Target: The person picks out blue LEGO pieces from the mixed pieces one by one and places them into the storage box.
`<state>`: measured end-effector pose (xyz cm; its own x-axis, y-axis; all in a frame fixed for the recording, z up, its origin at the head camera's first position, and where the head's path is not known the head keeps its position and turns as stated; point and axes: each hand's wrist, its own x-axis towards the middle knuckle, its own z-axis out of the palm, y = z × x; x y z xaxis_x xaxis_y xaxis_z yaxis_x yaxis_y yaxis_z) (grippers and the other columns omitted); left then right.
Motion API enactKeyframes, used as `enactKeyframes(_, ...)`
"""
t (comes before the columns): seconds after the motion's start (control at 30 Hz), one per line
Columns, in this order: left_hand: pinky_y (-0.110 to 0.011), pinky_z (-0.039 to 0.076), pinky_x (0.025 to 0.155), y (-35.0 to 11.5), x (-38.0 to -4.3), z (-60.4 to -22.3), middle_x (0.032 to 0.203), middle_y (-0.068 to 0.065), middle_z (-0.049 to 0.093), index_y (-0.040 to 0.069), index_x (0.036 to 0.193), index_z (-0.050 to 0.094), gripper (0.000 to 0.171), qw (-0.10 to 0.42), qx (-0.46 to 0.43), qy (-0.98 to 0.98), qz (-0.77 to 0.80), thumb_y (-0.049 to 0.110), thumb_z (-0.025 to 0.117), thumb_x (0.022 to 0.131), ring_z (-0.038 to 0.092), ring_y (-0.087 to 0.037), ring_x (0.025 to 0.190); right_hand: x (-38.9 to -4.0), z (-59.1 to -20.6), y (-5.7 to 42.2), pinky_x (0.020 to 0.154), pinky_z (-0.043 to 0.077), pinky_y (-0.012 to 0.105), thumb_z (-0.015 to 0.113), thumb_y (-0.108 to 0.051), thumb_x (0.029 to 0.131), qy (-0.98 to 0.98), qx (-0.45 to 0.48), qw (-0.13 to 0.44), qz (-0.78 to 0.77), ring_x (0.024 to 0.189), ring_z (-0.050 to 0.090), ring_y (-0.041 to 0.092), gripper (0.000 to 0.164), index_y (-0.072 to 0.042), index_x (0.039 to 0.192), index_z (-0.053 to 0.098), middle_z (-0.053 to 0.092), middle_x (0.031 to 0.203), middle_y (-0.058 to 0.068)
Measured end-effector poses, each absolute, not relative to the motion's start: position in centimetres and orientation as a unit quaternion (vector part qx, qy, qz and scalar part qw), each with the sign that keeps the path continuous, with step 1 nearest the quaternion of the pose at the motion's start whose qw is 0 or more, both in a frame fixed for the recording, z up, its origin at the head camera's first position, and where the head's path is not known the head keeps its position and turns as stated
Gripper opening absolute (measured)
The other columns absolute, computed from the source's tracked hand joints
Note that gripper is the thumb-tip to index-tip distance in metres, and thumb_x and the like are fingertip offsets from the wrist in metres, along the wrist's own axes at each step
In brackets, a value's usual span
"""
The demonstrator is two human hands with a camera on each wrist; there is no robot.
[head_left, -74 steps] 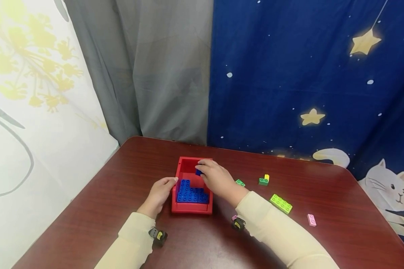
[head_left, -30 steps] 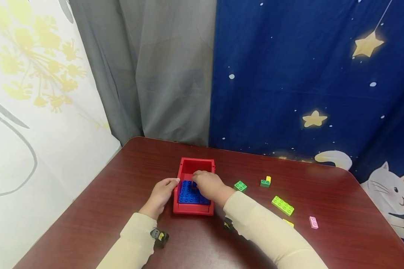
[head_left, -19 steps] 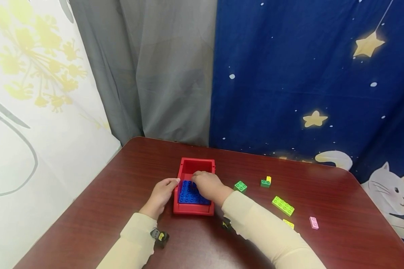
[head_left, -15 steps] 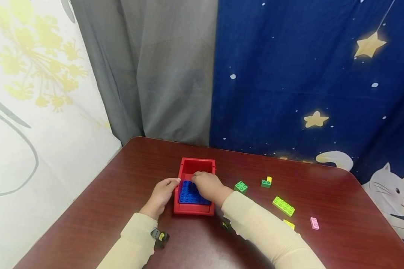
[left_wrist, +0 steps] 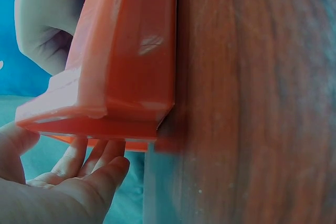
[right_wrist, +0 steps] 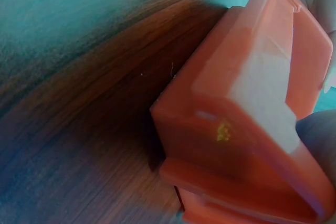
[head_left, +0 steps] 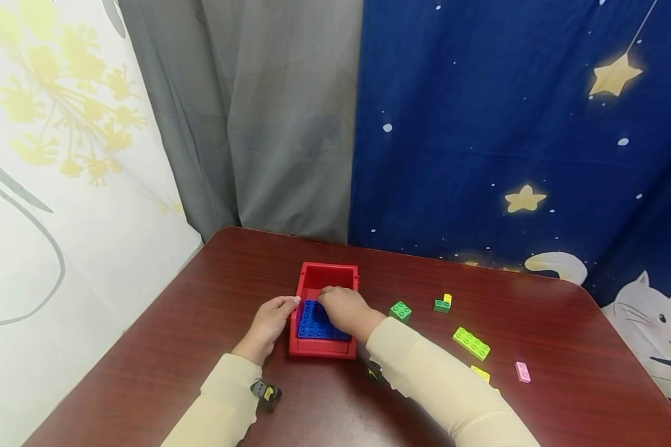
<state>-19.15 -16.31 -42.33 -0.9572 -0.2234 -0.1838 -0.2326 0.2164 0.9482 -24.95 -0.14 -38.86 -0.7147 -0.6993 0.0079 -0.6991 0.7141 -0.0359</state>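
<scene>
A red open box sits on the table, with studded blue bricks covering the near part of its floor. My left hand holds the box's left wall, thumb at the rim and the other fingers on the outer side, as the left wrist view shows. Inside the box, the bent fingers of my right hand are down on a blue brick at the far edge of the blue layer. That brick is mostly hidden under the fingers. In the right wrist view the box blocks sight of the fingertips.
Right of the box lie a green brick, a green brick with a small yellow brick by it, a long lime brick, a yellow brick and a pink brick. Curtains hang behind the table.
My right hand has brought a blue brick from the box's far right corner toward me and left, down to the blue layer. Over the last half second both hands stay nearly still.
</scene>
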Motion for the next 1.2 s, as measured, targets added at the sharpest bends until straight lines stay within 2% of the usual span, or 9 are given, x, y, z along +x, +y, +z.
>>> enactKeyframes(0.2,-0.054,0.040,0.104,-16.26,-19.35,-42.53,0.133,-0.022,0.054,-0.001,0.131,0.055,0.047,-0.004,-0.142,0.780,0.610,0.033,0.052,0.099,0.049,-0.039,0.123,-24.85,-38.68,-0.44,0.092,0.053,0.034,0.060,-0.014,0.095,0.925,-0.381,-0.001,0.005,0.112,0.063,0.019,0.029,-0.013,0.123,0.068,0.065,0.124,0.004)
enactKeyframes(0.53,-0.054,0.041,0.103,-16.31,-19.31,-42.61,0.133,-0.022,0.054,0.000,0.132,0.054,0.048,-0.001,-0.142,0.779,0.611,0.035,0.053,0.099,0.050,-0.039,0.122,-25.03,-38.69,-0.57,0.094,0.051,0.034,0.061,-0.016,0.094,0.927,-0.374,0.025,-0.012,0.113,0.062,0.018,0.030,-0.015,0.124,0.067,0.066,0.122,0.002)
enactKeyframes(1.2,-0.054,0.041,0.103,-16.28,-19.35,-42.51,0.132,-0.023,0.054,-0.001,0.130,0.056,0.046,-0.009,-0.143,0.777,0.613,0.033,0.052,0.099,0.049,-0.038,0.122,-25.23,-38.92,-0.94,0.087,0.055,0.032,0.059,-0.021,0.096,0.932,-0.361,0.026,-0.019,0.092,0.066,0.015,0.022,-0.013,0.113,0.070,0.070,0.102,0.001)
